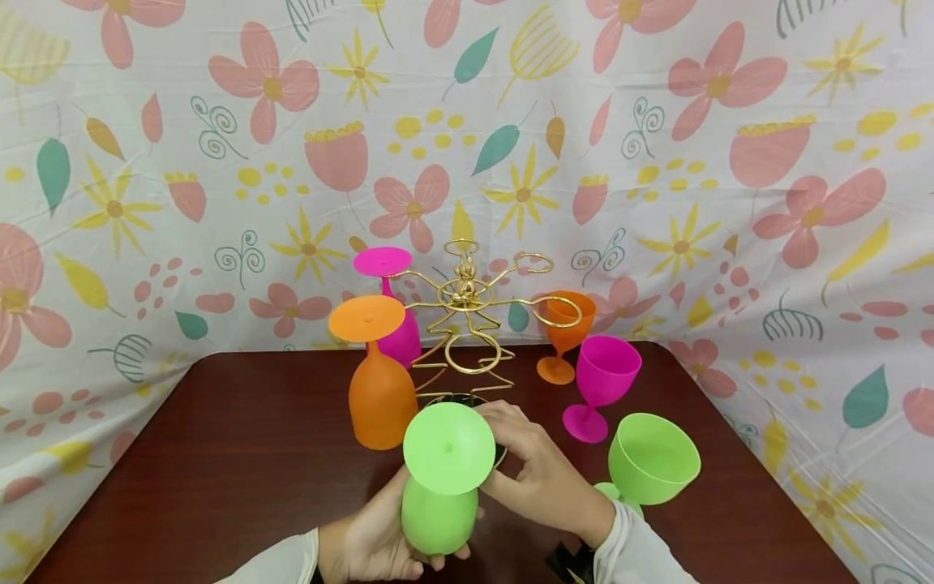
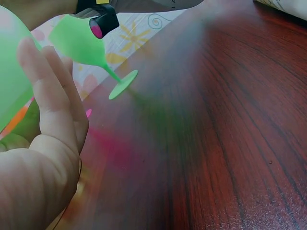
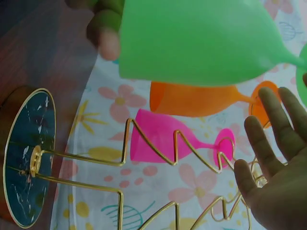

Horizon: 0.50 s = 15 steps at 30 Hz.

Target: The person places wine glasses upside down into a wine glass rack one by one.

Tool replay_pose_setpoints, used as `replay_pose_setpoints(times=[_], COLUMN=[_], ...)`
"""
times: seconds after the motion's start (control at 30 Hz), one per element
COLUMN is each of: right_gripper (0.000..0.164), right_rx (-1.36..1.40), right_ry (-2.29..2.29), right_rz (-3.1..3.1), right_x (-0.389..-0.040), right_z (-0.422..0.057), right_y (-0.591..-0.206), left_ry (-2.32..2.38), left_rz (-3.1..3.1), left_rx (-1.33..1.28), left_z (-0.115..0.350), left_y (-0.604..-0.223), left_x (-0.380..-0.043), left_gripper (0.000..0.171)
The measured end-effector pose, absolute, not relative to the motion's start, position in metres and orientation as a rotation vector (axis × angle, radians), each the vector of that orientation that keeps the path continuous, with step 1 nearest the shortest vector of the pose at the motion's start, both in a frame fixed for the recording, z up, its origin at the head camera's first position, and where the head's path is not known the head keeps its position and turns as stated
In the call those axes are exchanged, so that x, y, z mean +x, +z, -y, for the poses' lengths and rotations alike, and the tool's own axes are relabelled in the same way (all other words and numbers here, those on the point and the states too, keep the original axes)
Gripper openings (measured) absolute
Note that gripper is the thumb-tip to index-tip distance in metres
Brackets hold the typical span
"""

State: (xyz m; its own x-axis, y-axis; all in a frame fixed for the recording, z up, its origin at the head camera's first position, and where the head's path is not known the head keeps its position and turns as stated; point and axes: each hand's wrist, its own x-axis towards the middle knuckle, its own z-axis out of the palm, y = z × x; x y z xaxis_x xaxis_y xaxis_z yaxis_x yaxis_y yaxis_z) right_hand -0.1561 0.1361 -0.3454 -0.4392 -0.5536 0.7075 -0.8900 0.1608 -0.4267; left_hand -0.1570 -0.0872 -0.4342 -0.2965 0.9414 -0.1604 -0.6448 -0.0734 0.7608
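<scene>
My left hand point(image 1: 379, 527) holds a light green goblet point(image 1: 440, 515) upside down by its bowl, the round foot on top. In the right wrist view, left fingertips curl at the rim of its bowl point(image 3: 192, 43). My right hand point(image 1: 543, 470) is beside the goblet's foot, its fingers point(image 3: 268, 143) spread and fairly straight; whether they touch the foot is partly hidden. Behind stands a gold wire rack point(image 1: 467, 304) with looped arms. An orange goblet point(image 1: 379, 397) and a magenta goblet point(image 1: 400, 337) hang upside down on its left side.
To the right, an orange goblet point(image 1: 565, 324), a magenta goblet point(image 1: 601, 373) and a green goblet point(image 1: 652, 458) stand upright on the dark wooden table point(image 1: 241, 454). The rack's round base point(image 3: 29, 158) lies just beyond the hands. A flowered cloth point(image 1: 409, 105) hangs behind.
</scene>
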Motion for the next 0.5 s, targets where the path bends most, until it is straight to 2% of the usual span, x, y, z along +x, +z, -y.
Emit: replay_pose_setpoints(times=[0.5], right_gripper=[0.03], right_rx=[1.326], right_ry=[1.254], right_rz=[1.935], right_x=[-0.1538], right_z=[-0.1307], right_y=[-0.346], left_ry=[1.628], left_rz=[-0.903], left_rx=[0.425], left_z=[0.084], left_y=[-0.434], left_x=[-0.1578], left_gripper=[0.089])
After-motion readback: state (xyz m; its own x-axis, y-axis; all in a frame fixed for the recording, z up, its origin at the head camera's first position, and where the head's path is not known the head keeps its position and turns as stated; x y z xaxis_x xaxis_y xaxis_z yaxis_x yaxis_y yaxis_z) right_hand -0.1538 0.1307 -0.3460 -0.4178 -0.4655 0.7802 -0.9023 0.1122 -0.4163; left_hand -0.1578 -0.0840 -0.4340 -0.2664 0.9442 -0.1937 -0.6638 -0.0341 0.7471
